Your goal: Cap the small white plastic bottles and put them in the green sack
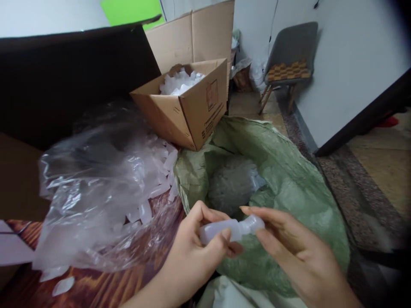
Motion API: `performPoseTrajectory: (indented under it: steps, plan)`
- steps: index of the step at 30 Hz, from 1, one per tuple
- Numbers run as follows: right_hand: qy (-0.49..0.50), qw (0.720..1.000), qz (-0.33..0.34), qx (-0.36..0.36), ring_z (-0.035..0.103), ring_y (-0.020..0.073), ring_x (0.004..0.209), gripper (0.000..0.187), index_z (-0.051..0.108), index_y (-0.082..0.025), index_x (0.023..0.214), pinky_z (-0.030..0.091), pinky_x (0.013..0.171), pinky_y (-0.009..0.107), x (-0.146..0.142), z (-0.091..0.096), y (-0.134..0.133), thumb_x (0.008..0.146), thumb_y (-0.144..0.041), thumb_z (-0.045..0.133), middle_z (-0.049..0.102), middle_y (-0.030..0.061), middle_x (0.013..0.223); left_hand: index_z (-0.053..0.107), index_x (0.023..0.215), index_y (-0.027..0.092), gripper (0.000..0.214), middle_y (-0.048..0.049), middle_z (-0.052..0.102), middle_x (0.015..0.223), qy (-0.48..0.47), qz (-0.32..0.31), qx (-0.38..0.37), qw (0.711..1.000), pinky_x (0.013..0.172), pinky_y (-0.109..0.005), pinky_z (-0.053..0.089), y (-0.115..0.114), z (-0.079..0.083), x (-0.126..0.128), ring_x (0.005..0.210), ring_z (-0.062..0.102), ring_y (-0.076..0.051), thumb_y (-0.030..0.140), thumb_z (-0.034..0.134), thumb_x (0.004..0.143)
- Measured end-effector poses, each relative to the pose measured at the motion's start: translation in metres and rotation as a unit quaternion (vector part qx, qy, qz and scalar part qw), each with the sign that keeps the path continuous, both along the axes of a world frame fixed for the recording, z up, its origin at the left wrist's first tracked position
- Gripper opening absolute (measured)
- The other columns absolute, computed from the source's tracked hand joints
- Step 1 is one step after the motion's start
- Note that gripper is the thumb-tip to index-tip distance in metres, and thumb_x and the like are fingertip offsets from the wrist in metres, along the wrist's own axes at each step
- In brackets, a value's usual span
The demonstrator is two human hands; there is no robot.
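Note:
A small translucent plastic bottle lies sideways in my left hand, whose thumb and fingers are wrapped round its body. At its neck end sits a clear cap. My right hand has its thumb and fingers round this cap, with the thumb against its end. Both hands are over the near side of a large open green woven sack. Inside the sack lies a heap of clear pieces, too dim to make out singly.
Left, a clear plastic bag and many translucent bottles lie on a wood-patterned table. Behind the sack stands a cardboard box filled with whitish translucent pieces. A grey chair is by the wall.

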State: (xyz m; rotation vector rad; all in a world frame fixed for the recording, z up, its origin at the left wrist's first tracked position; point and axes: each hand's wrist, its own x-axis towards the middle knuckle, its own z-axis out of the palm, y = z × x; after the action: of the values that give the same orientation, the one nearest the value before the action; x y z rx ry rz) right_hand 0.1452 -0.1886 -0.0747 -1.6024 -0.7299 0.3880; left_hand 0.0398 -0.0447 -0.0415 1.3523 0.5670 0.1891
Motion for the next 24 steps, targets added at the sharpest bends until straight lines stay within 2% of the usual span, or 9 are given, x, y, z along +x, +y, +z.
performPoseTrajectory:
  steps: [4, 10, 12, 14, 16, 18, 20, 22, 24]
  plan:
    - [-0.183, 0.982, 0.037, 0.028, 0.071, 0.0163, 0.097, 0.020, 0.062, -0.025, 0.106, 0.059, 0.082, 0.022, -0.003, -0.003, -0.006, 0.088, -0.017, 0.060, 0.074, 0.0022, 0.106, 0.038, 0.079, 0.018, 0.040, -0.0009, 0.066, 0.078, -0.007, 0.001, -0.106, 0.994, 0.044, -0.019, 0.050, -0.002, -0.008, -0.008, 0.049, 0.064, -0.012, 0.042, 0.070, 0.080]
    - [-0.472, 0.867, 0.147, 0.055, 0.061, 0.0200, 0.117, 0.036, 0.053, -0.012, 0.118, 0.054, 0.097, 0.030, 0.003, -0.003, -0.018, 0.084, 0.001, 0.054, 0.070, 0.0117, 0.111, 0.039, 0.079, 0.020, 0.031, 0.0064, 0.050, 0.038, 0.070, 0.008, -0.234, 0.970, 0.029, -0.009, 0.033, -0.006, -0.013, -0.007, 0.030, 0.045, -0.007, 0.042, 0.060, 0.082]
    - [-0.461, 0.877, 0.131, 0.036, 0.066, 0.0190, 0.107, 0.028, 0.053, -0.013, 0.118, 0.056, 0.092, 0.028, 0.005, -0.002, -0.017, 0.090, -0.008, 0.053, 0.071, 0.0102, 0.106, 0.040, 0.081, 0.020, 0.028, 0.0073, 0.048, 0.036, 0.067, 0.014, -0.224, 0.972, 0.029, -0.009, 0.034, -0.008, -0.015, -0.006, 0.030, 0.046, -0.007, 0.040, 0.060, 0.082]
    - [-0.380, 0.919, 0.106, -0.010, 0.071, 0.0149, 0.082, 0.016, 0.057, -0.018, 0.109, 0.059, 0.073, 0.022, 0.005, -0.001, -0.014, 0.097, -0.027, 0.050, 0.072, 0.0036, 0.089, 0.042, 0.081, 0.019, 0.029, 0.0073, 0.050, 0.039, 0.052, 0.015, -0.189, 0.981, 0.031, -0.010, 0.038, -0.010, -0.017, -0.006, 0.032, 0.050, -0.008, 0.040, 0.062, 0.081]
    - [-0.268, 0.952, 0.125, -0.073, 0.064, 0.0107, 0.055, 0.031, 0.058, -0.022, 0.084, 0.052, 0.050, 0.018, 0.005, -0.002, -0.011, 0.100, -0.042, 0.041, 0.063, -0.0029, 0.064, 0.043, 0.079, 0.018, 0.033, 0.0059, 0.053, 0.041, 0.043, 0.003, -0.152, 0.987, 0.033, -0.011, 0.040, -0.011, -0.020, -0.007, 0.034, 0.051, -0.008, 0.044, 0.063, 0.082]
    - [-0.221, 0.959, 0.138, -0.111, 0.055, 0.0088, 0.043, 0.044, 0.055, -0.022, 0.072, 0.044, 0.041, 0.018, 0.006, -0.003, -0.012, 0.102, -0.045, 0.033, 0.054, -0.0050, 0.052, 0.044, 0.077, 0.017, 0.038, 0.0042, 0.054, 0.041, 0.044, -0.004, -0.132, 0.990, 0.033, -0.011, 0.040, -0.011, -0.023, -0.008, 0.033, 0.050, -0.007, 0.050, 0.064, 0.082]
    - [-0.298, 0.944, 0.107, -0.086, 0.059, 0.0109, 0.048, 0.040, 0.061, -0.022, 0.087, 0.048, 0.048, 0.021, 0.007, -0.005, -0.016, 0.103, -0.043, 0.031, 0.059, -0.0032, 0.057, 0.043, 0.076, 0.018, 0.043, 0.0042, 0.053, 0.039, 0.048, -0.005, -0.129, 0.991, 0.032, -0.010, 0.038, -0.010, -0.025, -0.010, 0.031, 0.048, -0.006, 0.055, 0.064, 0.081]
    - [-0.434, 0.896, 0.091, -0.030, 0.065, 0.0151, 0.058, 0.034, 0.057, -0.022, 0.115, 0.053, 0.060, 0.028, 0.008, -0.008, -0.023, 0.101, -0.046, 0.036, 0.066, -0.0005, 0.067, 0.041, 0.075, 0.019, 0.046, 0.0054, 0.051, 0.037, 0.050, -0.008, -0.127, 0.991, 0.030, -0.010, 0.036, -0.008, -0.026, -0.011, 0.030, 0.046, -0.006, 0.058, 0.065, 0.080]
    - [-0.487, 0.863, 0.125, -0.038, 0.067, 0.0164, 0.061, 0.034, 0.056, -0.024, 0.119, 0.055, 0.063, 0.029, 0.011, -0.011, -0.030, 0.099, -0.047, 0.040, 0.068, -0.0001, 0.071, 0.041, 0.075, 0.019, 0.046, 0.0064, 0.049, 0.035, 0.048, -0.014, -0.129, 0.990, 0.029, -0.010, 0.034, -0.007, -0.027, -0.010, 0.029, 0.046, -0.007, 0.059, 0.065, 0.080]
